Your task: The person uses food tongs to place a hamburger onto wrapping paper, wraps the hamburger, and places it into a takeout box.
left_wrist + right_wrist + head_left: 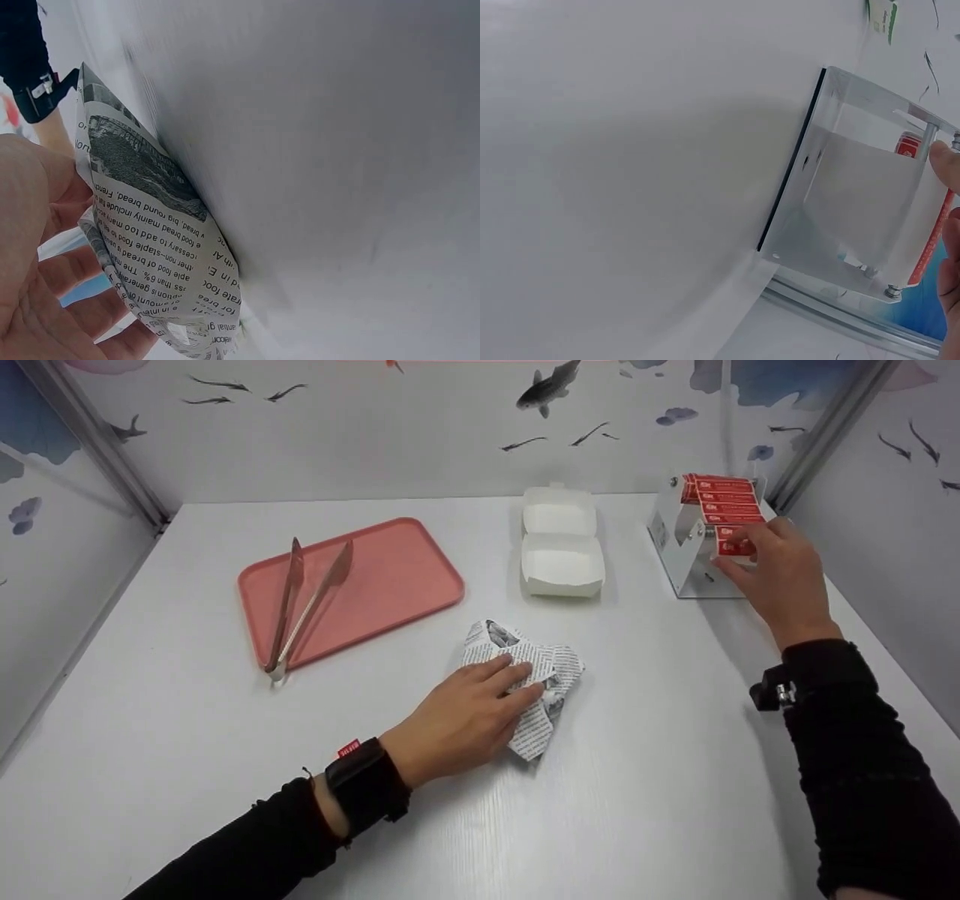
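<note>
A packet folded in newsprint paper lies on the white table. My left hand rests on top of it with spread, fairly straight fingers. Printed text and a dark picture show on the wrapper in the left wrist view. At the far right, my right hand pinches the lower end of a strip of red labels between thumb and fingers. The strip comes over a label dispenser with clear sides. In the right wrist view, the thumb sits at the dispenser's bar.
A pink tray stands at the back left, with metal tongs lying across its left part and over the front rim. An open white clamshell box is at the back middle. Printed panels wall in the table's back and sides.
</note>
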{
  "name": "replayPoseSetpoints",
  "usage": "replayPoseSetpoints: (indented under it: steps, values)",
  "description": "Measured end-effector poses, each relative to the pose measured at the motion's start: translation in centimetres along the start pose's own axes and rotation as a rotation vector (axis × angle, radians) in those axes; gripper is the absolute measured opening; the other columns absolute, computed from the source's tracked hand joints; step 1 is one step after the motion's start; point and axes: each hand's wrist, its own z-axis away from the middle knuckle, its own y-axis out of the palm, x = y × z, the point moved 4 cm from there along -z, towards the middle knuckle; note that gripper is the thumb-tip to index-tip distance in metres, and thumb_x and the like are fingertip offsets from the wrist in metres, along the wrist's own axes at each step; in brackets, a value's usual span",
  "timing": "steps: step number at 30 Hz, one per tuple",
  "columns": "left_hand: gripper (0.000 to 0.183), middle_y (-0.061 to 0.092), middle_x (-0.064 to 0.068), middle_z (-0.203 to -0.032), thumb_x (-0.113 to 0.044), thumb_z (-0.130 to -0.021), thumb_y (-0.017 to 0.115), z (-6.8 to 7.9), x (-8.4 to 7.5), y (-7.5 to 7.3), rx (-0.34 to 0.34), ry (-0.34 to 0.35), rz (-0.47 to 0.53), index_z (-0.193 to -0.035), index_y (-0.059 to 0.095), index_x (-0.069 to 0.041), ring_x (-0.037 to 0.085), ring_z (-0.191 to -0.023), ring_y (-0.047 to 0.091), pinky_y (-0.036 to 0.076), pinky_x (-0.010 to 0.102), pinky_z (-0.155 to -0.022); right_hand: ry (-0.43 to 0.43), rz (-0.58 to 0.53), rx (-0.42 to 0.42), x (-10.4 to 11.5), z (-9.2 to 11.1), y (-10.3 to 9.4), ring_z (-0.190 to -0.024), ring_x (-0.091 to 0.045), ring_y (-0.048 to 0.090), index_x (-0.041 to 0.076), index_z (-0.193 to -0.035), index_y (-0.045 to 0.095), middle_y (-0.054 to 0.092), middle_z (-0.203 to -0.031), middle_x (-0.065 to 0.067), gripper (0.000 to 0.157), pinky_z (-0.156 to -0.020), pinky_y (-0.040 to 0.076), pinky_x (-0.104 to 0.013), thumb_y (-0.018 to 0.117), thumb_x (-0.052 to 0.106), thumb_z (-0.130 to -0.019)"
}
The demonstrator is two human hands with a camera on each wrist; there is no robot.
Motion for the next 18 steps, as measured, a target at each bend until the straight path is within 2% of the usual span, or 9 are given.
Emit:
replayPoseSetpoints:
  steps: [3,6,12,18]
  values:
    - [0.038,0.065,0.01,-0.151,-0.021,-0.111,0.055,-0.06,0.0,0.02,-0.004,0.002,0.0,-0.148,0.064,-0.017,0.034,-0.144,0.06,0.052,0.047,-0.117,-0.004,-0.021,0.002,-0.01,-0.17,-0.12,-0.103,-0.042,0.064,-0.004,-0.123,0.07,0.064,-0.117,-0.029,0.034,-0.079,0.032,-0.006,0.082,0.013,-0.097]
    - [0.037,0.066,0.01,-0.149,-0.02,-0.111,0.056,-0.09,-0.02,-0.01,-0.015,0.01,-0.007,-0.146,0.065,-0.016,0.034,-0.143,0.061,0.053,0.046,-0.115,0.012,-0.05,0.019,-0.19,-0.37,-0.14,-0.1,-0.04,0.062,-0.005,-0.122,0.071,0.064,-0.114,-0.029,0.034,-0.074,0.028,-0.004,0.083,0.014,-0.096]
    - [0.037,0.066,0.01,-0.149,-0.021,-0.111,0.056,-0.11,-0.01,-0.03,-0.011,0.011,-0.012,-0.146,0.066,-0.016,0.035,-0.142,0.061,0.053,0.047,-0.115,0.042,-0.079,0.045,-0.62,-0.69,-0.09,-0.097,-0.036,0.059,-0.006,-0.12,0.073,0.065,-0.109,-0.028,0.036,-0.071,0.029,-0.002,0.086,0.013,-0.093]
    - [0.038,0.065,0.01,-0.15,-0.021,-0.111,0.055,-0.05,0.0,-0.01,0.009,0.002,-0.008,-0.148,0.064,-0.016,0.034,-0.144,0.059,0.052,0.046,-0.117,0.043,-0.058,0.054,-0.53,-0.76,-0.17,-0.097,-0.036,0.06,-0.006,-0.123,0.073,0.066,-0.109,-0.028,0.037,-0.071,0.03,-0.004,0.085,0.013,-0.093]
